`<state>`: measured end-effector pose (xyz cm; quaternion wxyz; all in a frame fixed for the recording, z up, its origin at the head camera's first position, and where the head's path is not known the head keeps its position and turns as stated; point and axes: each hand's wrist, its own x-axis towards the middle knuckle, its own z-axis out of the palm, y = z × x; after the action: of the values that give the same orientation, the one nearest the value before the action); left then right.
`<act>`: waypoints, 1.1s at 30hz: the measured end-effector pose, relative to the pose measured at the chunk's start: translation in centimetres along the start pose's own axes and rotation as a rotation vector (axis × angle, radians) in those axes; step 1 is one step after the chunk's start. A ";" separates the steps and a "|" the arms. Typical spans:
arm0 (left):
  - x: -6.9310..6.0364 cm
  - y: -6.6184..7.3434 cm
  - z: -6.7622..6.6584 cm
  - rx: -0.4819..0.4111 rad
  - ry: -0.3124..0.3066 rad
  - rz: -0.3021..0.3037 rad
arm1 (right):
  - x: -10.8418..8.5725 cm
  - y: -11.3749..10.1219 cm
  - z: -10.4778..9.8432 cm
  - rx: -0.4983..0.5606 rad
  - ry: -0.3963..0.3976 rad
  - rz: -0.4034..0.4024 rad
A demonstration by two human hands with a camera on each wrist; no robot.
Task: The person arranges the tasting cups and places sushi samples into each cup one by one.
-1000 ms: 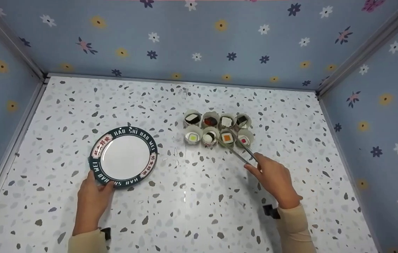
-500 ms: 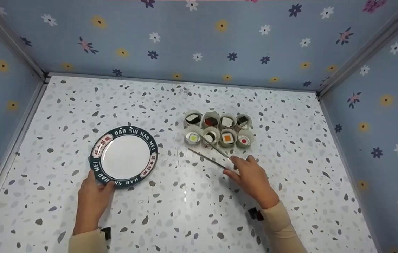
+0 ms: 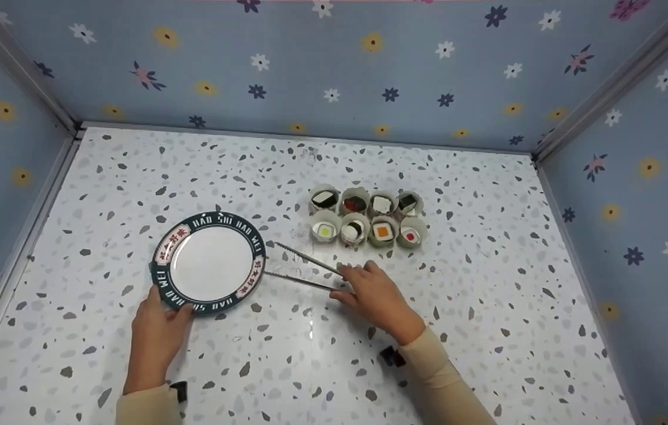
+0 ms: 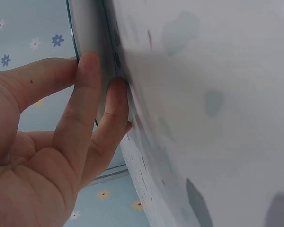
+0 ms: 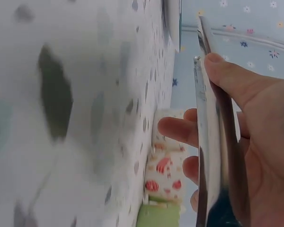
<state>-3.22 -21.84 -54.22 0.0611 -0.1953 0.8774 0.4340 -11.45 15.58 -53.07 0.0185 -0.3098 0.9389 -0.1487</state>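
Observation:
A round plate with a white middle and a dark green, lettered rim lies at the left of the table. My left hand holds its near-left rim; in the left wrist view fingertips press the plate's side. Metal tongs are gripped in my right hand. Their arms are spread, tips close to the plate's right rim, nothing between them. Along the tongs lie thumb and fingers in the right wrist view. Behind the right hand stand several small paper cups in two rows, each with a sushi-like piece inside.
The white speckled table is enclosed by blue flowered panels at the back and both sides. Between plate and cups runs a stretch of bare tabletop.
My right hand has carried the tongs left, from over the front row of cups to beside the plate. The left hand and plate have stayed in place.

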 end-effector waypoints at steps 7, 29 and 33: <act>0.0 0.2 0.0 0.005 0.003 0.000 | 1.9 -1.9 1.5 0.044 0.031 -0.072; -0.1 0.1 -0.1 -0.017 0.008 0.002 | 4.6 -3.5 3.9 0.183 -0.075 -0.081; -0.1 -0.1 -0.1 -0.009 0.005 0.006 | 4.7 -3.5 3.9 0.191 -0.067 -0.105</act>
<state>-3.10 -21.93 -54.19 0.0568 -0.1941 0.8762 0.4374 -12.71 9.14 -55.50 0.0715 -0.3600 0.9019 -0.2277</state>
